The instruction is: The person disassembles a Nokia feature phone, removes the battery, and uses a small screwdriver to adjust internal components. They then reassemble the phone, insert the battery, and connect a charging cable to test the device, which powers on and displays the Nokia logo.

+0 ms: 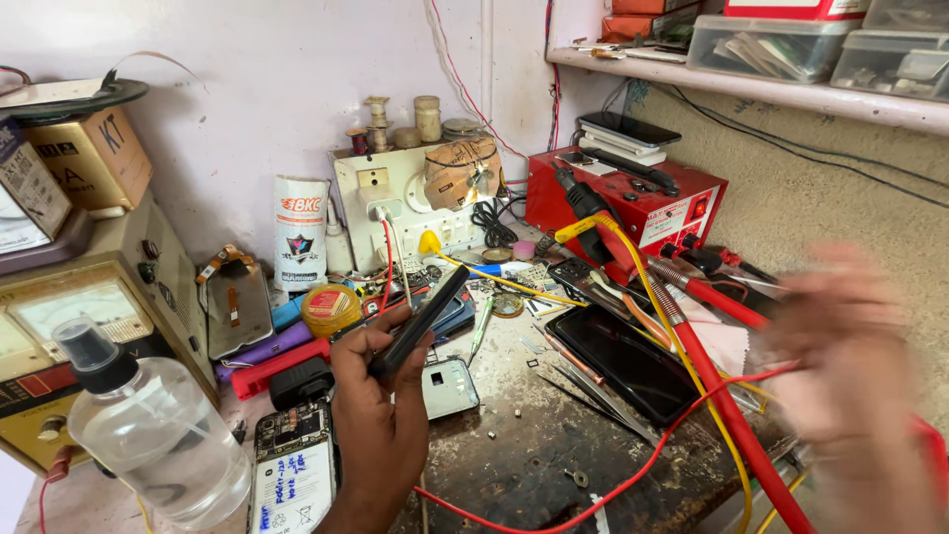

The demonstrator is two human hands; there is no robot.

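Your left hand (381, 420) was closed around a dark slim phone (420, 318), gripping its lower end so that the body rose tilted toward the back of the counter (524, 475). The phone stood above the counter's middle, over a small silver frame part (450, 388). Your right hand (850, 381) was blurred at the right edge; whether its grip was spread or closed could not be told, and nothing could be made out in it.

To handle the phone well, you needed a firm hold low on the body, with the fingers kept off the screen face and the upper end kept clear of the yellow lead (647, 287) and the red lead (732, 425).

Open room was scarce. A second dark phone (628, 361) lay flat just right of centre, crossed by the leads. An opened phone back (292, 475) lay at the near edge beside your wrist, and a clear spray bottle (148, 425) stood at the near left corner. The barest patch lay at the near edge, right of your forearm.
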